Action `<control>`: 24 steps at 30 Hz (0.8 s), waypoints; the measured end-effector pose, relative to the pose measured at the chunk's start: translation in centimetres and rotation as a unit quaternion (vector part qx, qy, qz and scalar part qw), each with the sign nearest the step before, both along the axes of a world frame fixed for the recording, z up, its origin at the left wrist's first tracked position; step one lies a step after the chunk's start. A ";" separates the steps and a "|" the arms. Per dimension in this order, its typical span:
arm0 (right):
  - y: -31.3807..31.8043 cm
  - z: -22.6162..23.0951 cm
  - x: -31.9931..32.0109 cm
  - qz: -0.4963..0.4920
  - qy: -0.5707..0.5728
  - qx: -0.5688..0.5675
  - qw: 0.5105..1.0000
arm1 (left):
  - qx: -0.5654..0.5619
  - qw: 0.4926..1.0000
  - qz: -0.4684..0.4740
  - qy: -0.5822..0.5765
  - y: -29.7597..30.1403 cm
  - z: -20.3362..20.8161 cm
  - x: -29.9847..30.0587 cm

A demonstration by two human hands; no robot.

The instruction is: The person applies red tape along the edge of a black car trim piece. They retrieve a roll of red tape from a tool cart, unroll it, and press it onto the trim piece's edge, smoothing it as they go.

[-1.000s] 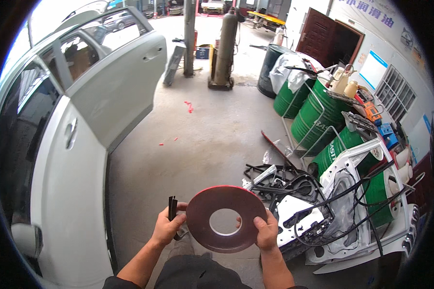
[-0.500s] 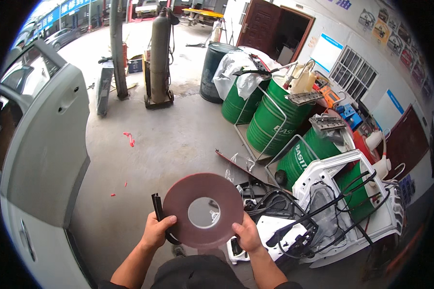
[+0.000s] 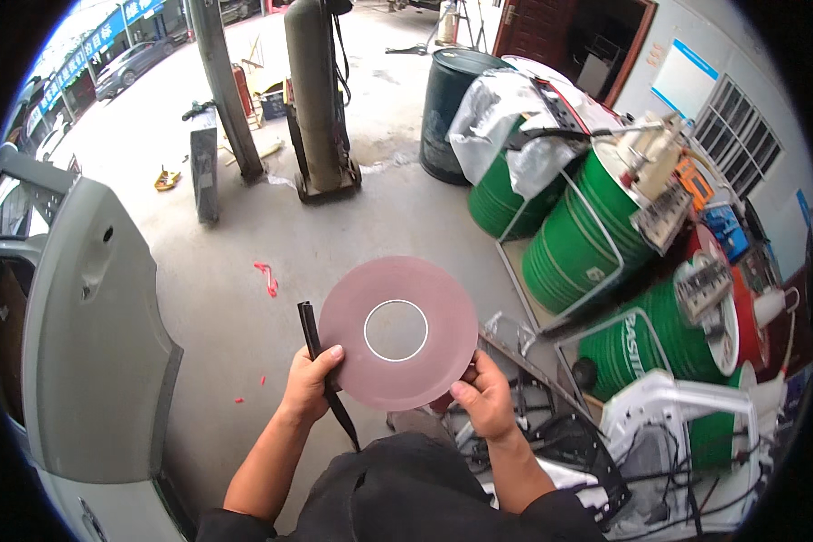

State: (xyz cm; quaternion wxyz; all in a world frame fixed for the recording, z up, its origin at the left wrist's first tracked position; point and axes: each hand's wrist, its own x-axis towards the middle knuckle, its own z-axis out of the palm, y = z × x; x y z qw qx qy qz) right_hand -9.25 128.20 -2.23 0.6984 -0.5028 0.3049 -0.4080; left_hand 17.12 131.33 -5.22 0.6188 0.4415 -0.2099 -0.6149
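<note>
I hold a wide, flat roll of dark pinkish-red tape (image 3: 397,384) in front of me, with a pale-rimmed round core hole through which the floor shows. My left hand (image 3: 309,384) is closed on the roll's left edge, its thumb on the face. That same hand also grips a long black trim strip (image 3: 308,323), which sticks up beside the roll and runs down below my fingers. My right hand (image 3: 486,395) pinches the lower right edge between thumb and fingers.
A pale grey car door panel (image 3: 99,343) stands at the left. Green drums (image 3: 565,244) line the right, a dark drum (image 3: 447,117) behind them. A gas cylinder on a cart (image 3: 314,108) is ahead. Red scraps (image 3: 266,278) lie on the floor; a white door shell (image 3: 659,406) is lower right.
The roll has risen and tipped so its face looks lighter. More of the black strip shows below my left hand. The view has shifted, moving the drums right.
</note>
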 end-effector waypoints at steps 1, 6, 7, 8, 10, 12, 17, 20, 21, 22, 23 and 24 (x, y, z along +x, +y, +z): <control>-3.8 0.4 1.1 -0.012 -0.017 -0.014 1.000 | -0.008 1.000 0.001 0.004 -3.4 -0.3 0.8; -19.4 3.8 3.9 -0.006 -0.003 -0.005 1.000 | -0.011 0.997 0.036 0.072 -17.0 1.6 1.5; -22.0 4.0 4.3 -0.012 0.003 0.011 1.000 | -0.017 0.995 0.031 0.091 -19.6 1.4 1.8; -24.7 3.8 4.8 -0.017 0.009 0.004 1.000 | -0.019 0.995 0.023 0.091 -22.4 1.0 2.2; -30.1 3.6 5.8 -0.034 0.020 -0.011 0.999 | -0.021 0.996 0.001 0.090 -28.3 0.3 3.3; -35.2 2.8 7.1 -0.070 0.015 -0.028 0.997 | -0.006 0.996 -0.009 0.089 -34.6 0.2 3.7; -47.7 1.4 10.3 -0.178 0.122 -0.177 0.960 | 0.023 0.993 -0.078 0.084 -51.3 -4.0 6.2; -54.8 3.4 12.6 -0.277 0.226 -0.249 0.900 | 0.014 0.983 -0.165 0.083 -61.3 -3.9 7.1; -56.7 3.9 12.8 -0.291 0.259 -0.258 0.884 | 0.007 0.975 -0.208 0.077 -64.5 -3.6 7.6; -59.1 4.3 12.9 -0.314 0.262 -0.267 0.873 | 0.000 0.966 -0.249 0.071 -67.6 -3.2 7.8; -61.1 4.8 13.0 -0.326 0.273 -0.263 0.866 | 0.001 0.964 -0.260 0.059 -70.2 -2.5 7.8; -63.1 5.3 12.9 -0.341 0.282 -0.263 0.857 | 0.003 0.962 -0.268 0.047 -72.7 -1.6 7.7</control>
